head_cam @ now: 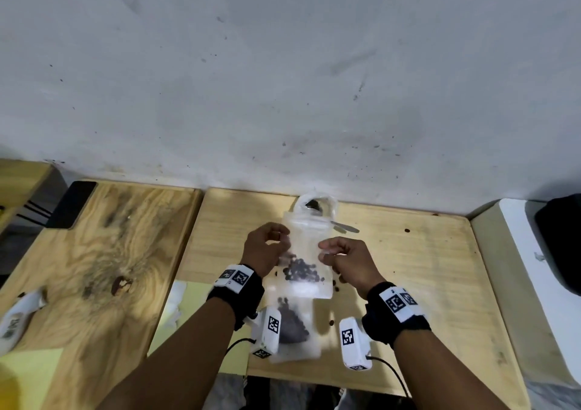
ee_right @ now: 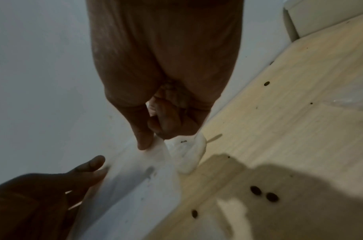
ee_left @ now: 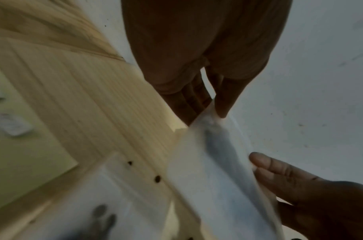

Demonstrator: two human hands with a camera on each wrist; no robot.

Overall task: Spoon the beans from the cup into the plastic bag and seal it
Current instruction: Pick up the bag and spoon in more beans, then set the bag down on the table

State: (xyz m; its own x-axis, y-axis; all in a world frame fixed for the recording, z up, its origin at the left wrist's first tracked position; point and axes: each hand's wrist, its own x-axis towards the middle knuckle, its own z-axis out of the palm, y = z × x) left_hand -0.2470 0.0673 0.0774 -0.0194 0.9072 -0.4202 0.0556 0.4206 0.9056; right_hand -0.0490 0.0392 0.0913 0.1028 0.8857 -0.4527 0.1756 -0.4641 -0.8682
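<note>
From the head view I see my left hand (head_cam: 265, 248) and right hand (head_cam: 344, 260) each pinching a side of the clear plastic bag (head_cam: 306, 243) of dark beans (head_cam: 300, 271), held above the pale wooden table (head_cam: 408, 268). The wrist views alone show thumb against fingers (ee_left: 221, 104). The cup (head_cam: 316, 205) behind seems clear plastic, blurred.

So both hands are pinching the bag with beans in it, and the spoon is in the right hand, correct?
Not quite. The spoon lies on the table behind the bag, by the cup, as the head view shows. Left hand and right hand do pinch the bag, beans inside.
</note>
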